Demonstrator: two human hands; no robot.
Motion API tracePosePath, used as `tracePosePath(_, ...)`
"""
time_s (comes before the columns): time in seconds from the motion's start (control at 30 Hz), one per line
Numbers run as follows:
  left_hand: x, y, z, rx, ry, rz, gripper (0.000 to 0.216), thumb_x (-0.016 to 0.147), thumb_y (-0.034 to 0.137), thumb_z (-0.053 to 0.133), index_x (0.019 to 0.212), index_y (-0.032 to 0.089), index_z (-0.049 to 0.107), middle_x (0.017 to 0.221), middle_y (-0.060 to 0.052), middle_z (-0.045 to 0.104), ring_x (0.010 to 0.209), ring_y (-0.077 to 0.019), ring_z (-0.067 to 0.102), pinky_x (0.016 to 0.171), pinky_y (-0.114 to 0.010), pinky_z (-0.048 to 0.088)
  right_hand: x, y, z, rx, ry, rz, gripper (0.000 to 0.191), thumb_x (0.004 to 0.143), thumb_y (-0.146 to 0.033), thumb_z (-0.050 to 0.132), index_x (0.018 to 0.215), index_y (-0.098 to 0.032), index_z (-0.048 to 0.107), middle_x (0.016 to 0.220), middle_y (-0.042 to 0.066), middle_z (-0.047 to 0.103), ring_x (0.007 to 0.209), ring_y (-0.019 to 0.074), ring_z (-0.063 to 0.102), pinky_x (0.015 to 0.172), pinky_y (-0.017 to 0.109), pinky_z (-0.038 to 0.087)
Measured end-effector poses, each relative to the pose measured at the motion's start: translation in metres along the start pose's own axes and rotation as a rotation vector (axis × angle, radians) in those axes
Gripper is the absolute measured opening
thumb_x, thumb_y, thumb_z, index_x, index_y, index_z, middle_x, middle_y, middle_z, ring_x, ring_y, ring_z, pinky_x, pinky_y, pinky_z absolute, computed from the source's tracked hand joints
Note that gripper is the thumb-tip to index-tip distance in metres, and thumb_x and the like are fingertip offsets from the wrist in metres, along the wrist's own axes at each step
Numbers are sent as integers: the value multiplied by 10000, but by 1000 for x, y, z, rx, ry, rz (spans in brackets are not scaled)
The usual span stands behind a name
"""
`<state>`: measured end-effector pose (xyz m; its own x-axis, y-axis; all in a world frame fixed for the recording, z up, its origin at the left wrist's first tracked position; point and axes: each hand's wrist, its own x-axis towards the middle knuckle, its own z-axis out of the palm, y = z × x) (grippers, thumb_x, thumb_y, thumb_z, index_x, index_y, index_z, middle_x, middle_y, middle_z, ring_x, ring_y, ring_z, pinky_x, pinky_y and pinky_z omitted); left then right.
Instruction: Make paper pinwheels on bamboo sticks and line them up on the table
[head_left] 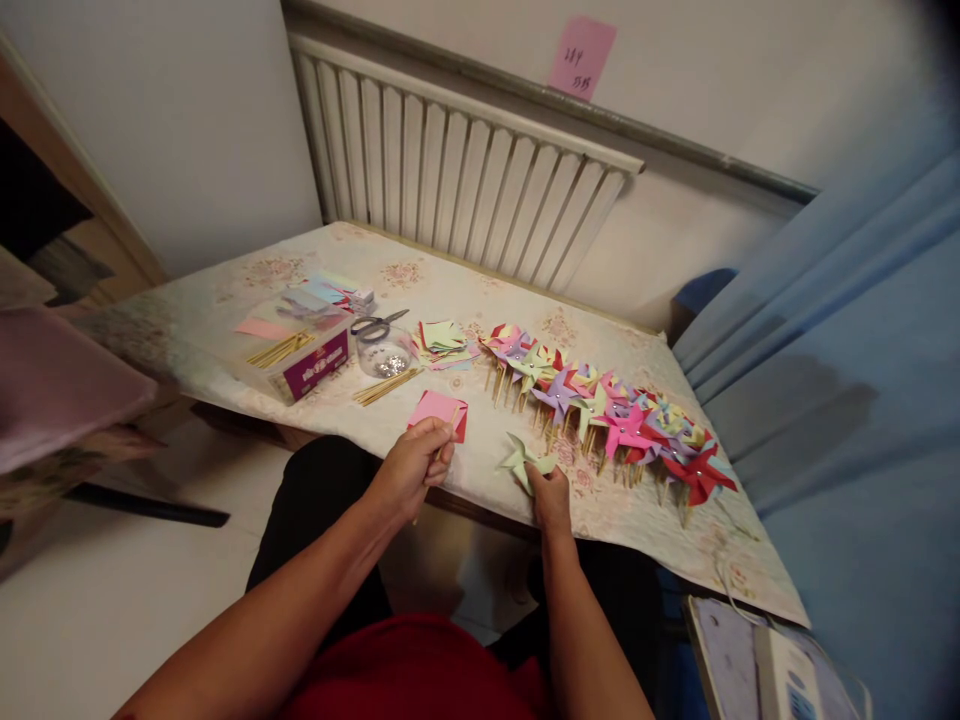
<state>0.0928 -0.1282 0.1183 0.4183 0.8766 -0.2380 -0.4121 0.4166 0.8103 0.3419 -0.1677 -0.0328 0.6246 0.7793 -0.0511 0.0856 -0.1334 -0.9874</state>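
My left hand (pixel 420 455) is closed around a thin wooden stick (pixel 454 418), whose tip pokes out above the fingers. Behind that hand lies a small stack of pink and red paper squares (pixel 439 405) near the table's front edge. Between thumb and fingers, my right hand (pixel 552 495) pinches a pale green paper pinwheel (pixel 517 458), apart from the stick. Further right, many finished pinwheels (pixel 630 430) on sticks lie in overlapping rows, in pink, red, purple, yellow and green. My right hand's fingertips are partly hidden by the paper.
A purple-and-white box (pixel 319 368) holds sticks at the left. Beside it stand a clear bowl (pixel 386 358) of small shiny pins, scissors (pixel 379 326), loose sticks (pixel 386 386) and stacked paper squares (pixel 444 338). A radiator (pixel 457 160) lines the wall; a blue curtain (pixel 840 400) hangs right.
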Motion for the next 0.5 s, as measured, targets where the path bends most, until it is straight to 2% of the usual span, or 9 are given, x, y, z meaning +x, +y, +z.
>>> tracePosePath(0.37,-2,-1,0,29,-18,-6,234,710,295,685,864,145,591,526,72,432,390,-21,224,393,-174,111,3,6,0,66,6,-14,373,644,-454,768,818,-130,708,715,19,712,619,162,615,580,272,511)
tracePosePath(0.5,-2,-2,0,51,-3,9,206,739,308,670,842,153,582,506,78,413,388,-22,225,391,-176,114,3,6,-1,21,8,-17,346,664,-440,753,808,-129,705,706,16,709,614,160,615,581,269,508)
